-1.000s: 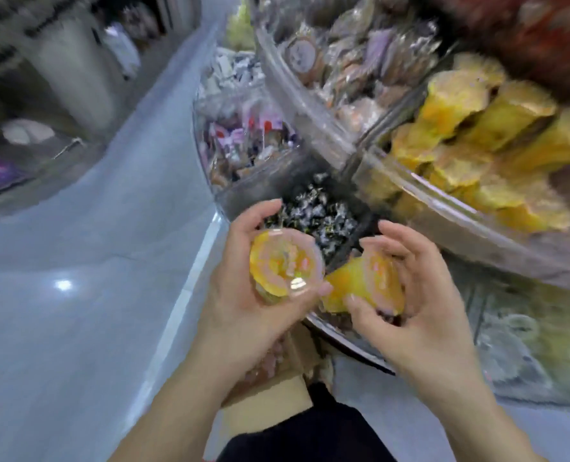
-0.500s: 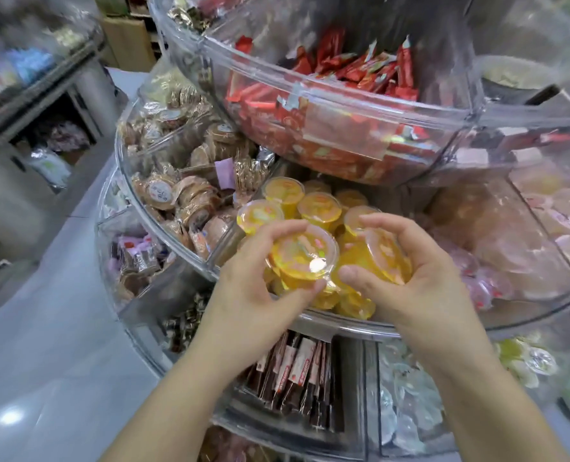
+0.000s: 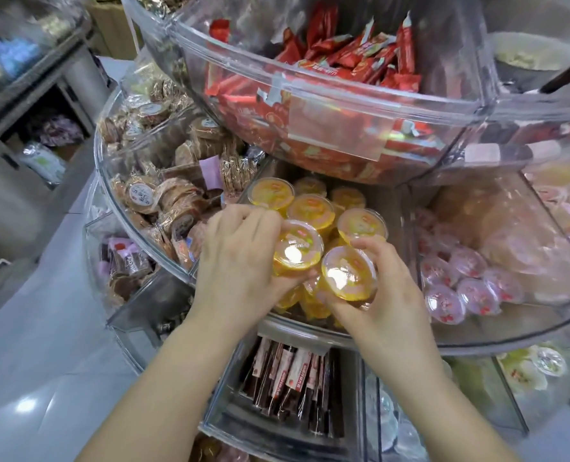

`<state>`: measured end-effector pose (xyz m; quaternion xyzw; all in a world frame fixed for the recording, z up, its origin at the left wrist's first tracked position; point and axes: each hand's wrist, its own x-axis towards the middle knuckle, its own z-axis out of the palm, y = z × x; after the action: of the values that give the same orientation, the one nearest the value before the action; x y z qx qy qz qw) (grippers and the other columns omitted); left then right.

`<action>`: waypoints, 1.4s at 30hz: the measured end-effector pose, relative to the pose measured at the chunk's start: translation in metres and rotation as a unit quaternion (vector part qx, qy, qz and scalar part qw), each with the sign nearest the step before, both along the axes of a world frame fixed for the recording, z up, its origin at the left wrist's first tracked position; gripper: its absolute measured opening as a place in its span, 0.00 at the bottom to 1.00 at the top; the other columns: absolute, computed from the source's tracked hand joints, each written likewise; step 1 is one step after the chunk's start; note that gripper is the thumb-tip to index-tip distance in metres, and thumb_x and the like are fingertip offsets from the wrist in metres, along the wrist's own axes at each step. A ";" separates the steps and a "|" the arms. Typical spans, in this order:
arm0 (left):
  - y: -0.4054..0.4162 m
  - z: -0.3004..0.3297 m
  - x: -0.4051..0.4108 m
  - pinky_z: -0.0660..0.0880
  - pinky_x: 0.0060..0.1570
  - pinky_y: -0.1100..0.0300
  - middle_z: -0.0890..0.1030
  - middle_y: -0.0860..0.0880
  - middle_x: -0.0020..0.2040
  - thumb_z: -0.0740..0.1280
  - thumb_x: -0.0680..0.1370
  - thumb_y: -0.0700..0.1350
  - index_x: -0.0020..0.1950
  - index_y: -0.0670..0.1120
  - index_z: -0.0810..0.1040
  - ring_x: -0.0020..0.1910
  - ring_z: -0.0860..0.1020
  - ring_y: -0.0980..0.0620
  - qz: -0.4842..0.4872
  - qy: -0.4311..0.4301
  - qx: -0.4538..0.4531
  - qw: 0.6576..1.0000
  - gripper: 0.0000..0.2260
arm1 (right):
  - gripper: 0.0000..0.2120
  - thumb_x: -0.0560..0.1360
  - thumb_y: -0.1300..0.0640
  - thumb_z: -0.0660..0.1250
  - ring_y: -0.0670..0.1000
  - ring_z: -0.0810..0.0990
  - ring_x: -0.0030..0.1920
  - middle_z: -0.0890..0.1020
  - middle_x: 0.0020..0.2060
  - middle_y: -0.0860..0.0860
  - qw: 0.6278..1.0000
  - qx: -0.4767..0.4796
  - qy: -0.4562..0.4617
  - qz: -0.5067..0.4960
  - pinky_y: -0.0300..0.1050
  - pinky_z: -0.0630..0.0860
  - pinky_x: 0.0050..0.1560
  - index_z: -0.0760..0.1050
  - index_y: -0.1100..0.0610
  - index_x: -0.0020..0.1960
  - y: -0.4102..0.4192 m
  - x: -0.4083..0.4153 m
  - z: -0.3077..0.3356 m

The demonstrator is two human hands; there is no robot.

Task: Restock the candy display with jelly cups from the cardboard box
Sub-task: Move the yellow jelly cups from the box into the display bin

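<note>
Both hands are over the middle tier of a clear plastic candy display (image 3: 313,331), in the compartment that holds the yellow jelly cups.

The left hand (image 3: 240,261) has its fingers curled round one jelly cup (image 3: 297,249), thumb under the near edge and fingertips over the far rim; the cup sits lid up, its foil catching the light. The right hand (image 3: 387,295) grips a second jelly cup (image 3: 348,272) in the same way, just to the right of the first and a little nearer, the two cups touching or almost touching at their rims. Both held cups rest on or just above the pile of jelly cups (image 3: 310,208) already in the compartment, which fills it from the near wall to the far side.

To the left, in the neighbouring compartment of the same tier, lie round wrapped biscuits (image 3: 163,198). To the right, past a clear divider, are pink jelly cups (image 3: 460,285). The tier above holds red wrapped candy (image 3: 343,71). Below the hands, in the lower tier, stand dark stick packets (image 3: 290,375) on end. The pale floor (image 3: 44,361) shows at the left. The cardboard box is not in view.
</note>
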<state>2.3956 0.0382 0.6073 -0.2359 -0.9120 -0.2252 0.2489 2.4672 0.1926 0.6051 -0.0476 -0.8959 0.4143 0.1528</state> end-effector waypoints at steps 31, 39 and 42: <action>-0.012 -0.013 -0.005 0.65 0.59 0.56 0.77 0.45 0.52 0.73 0.66 0.51 0.57 0.43 0.79 0.56 0.72 0.46 -0.075 -0.049 0.007 0.996 0.22 | 0.32 0.67 0.52 0.75 0.35 0.71 0.55 0.73 0.52 0.37 0.996 -0.051 0.048 -0.061 0.22 0.65 0.53 0.66 0.43 0.67 -0.013 -0.004 -0.026; -0.008 -0.015 -0.004 0.65 0.60 0.55 0.78 0.44 0.52 0.70 0.68 0.53 0.56 0.42 0.79 0.56 0.72 0.45 -0.054 -0.027 0.011 0.998 0.21 | 0.29 0.71 0.61 0.70 0.34 0.73 0.56 0.72 0.52 0.26 0.996 -0.057 0.053 -0.039 0.40 0.76 0.52 0.60 0.34 0.56 -0.010 0.000 -0.023; -0.007 -0.016 -0.003 0.65 0.61 0.54 0.78 0.44 0.52 0.69 0.69 0.54 0.57 0.42 0.79 0.57 0.70 0.46 -0.040 -0.021 0.015 0.999 0.22 | 0.26 0.71 0.61 0.69 0.38 0.74 0.56 0.73 0.54 0.31 0.995 -0.069 0.058 -0.030 0.43 0.76 0.55 0.62 0.37 0.58 -0.011 -0.002 -0.025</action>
<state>2.3930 0.0312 0.5917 -0.2636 -0.9033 -0.2538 0.2240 2.4654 0.1815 0.5803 -0.0606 -0.8530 0.4728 0.2127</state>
